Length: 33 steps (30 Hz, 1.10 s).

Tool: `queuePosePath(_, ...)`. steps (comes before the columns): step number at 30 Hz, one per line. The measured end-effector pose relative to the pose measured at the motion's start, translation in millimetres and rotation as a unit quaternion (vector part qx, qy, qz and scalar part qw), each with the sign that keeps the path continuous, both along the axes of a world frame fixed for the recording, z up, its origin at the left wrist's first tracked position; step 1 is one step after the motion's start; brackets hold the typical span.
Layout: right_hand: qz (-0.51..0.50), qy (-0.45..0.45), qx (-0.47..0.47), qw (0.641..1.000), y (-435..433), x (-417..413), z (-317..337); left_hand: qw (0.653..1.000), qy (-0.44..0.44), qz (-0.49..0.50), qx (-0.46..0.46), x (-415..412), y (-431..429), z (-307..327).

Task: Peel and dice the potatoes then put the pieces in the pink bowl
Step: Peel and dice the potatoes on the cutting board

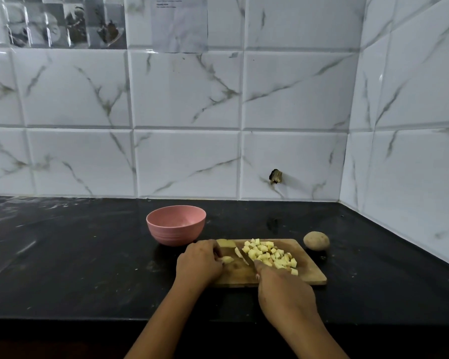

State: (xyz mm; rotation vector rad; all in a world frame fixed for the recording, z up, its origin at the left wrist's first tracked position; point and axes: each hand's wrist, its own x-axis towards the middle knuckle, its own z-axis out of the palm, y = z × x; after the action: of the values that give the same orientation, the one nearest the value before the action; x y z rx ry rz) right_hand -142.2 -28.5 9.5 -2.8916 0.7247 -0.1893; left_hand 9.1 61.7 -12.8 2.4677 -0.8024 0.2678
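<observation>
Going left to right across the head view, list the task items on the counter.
pink bowl → uncut peeled potato chunk at the board's back left → pile of diced potato → unpeeled whole potato just off the board's right end.

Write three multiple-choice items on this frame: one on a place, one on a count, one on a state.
1. Where does the whole unpeeled brown potato lie?
A. On the rectangular wooden cutting board
B. On the black counter, right of the board
C. In the round pink bowl

2. How many whole potatoes show?
A. One
B. Two
C. Three

3. The pink bowl is:
A. Upside down
B. Heaped with dice
C. Upright, no pieces showing inside

Answers: 1 B, it sits on the counter off the board's right end; 2 A, only one is uncut; 3 C, its bare inside faces up, and the pale yellow potato dice lie on the board.
</observation>
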Motion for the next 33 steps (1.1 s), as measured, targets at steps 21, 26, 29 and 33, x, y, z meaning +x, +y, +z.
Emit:
queuePosePath(21,0.039,-0.014,-0.097,0.994,18,15,-12,0.989,0.060,-0.028,-0.135,-29,17,-9)
queuePosePath(26,0.046,-0.024,-0.082,0.995,19,4,-17,0.987,0.057,-0.025,-0.151,-30,19,-8)
queuePosePath(29,0.056,0.005,-0.079,0.995,22,5,-16,0.988,0.055,-0.016,-0.146,-28,18,-10)
queuePosePath(33,0.053,0.000,-0.104,0.993,26,17,-15,0.989,0.047,-0.008,-0.141,-29,19,-9)
